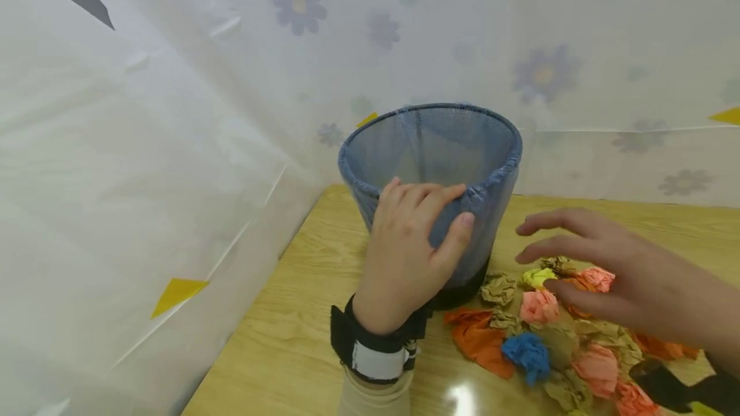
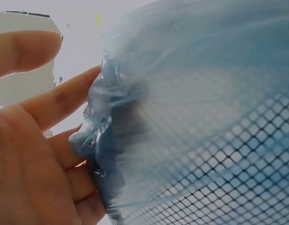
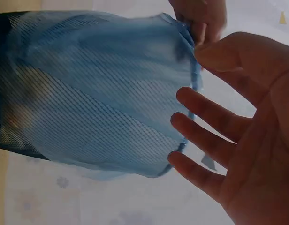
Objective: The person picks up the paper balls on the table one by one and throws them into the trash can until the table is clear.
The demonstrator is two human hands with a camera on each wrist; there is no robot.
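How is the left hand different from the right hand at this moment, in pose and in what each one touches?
The left hand grips the rim of the mesh bin, fingers curled over its blue liner; the right hand holds nothing. The left hand's fingers are bent, the right hand's are spread and nearly straight. The left is at the bin, the right hovers over the crumpled paper balls. Both are bare, above the wooden table.

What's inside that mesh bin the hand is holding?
A thin blue plastic liner lines the mesh wastebasket, folded over its rim, where the left hand holds it. The bottom is hidden by the near wall, so any contents cannot be seen.
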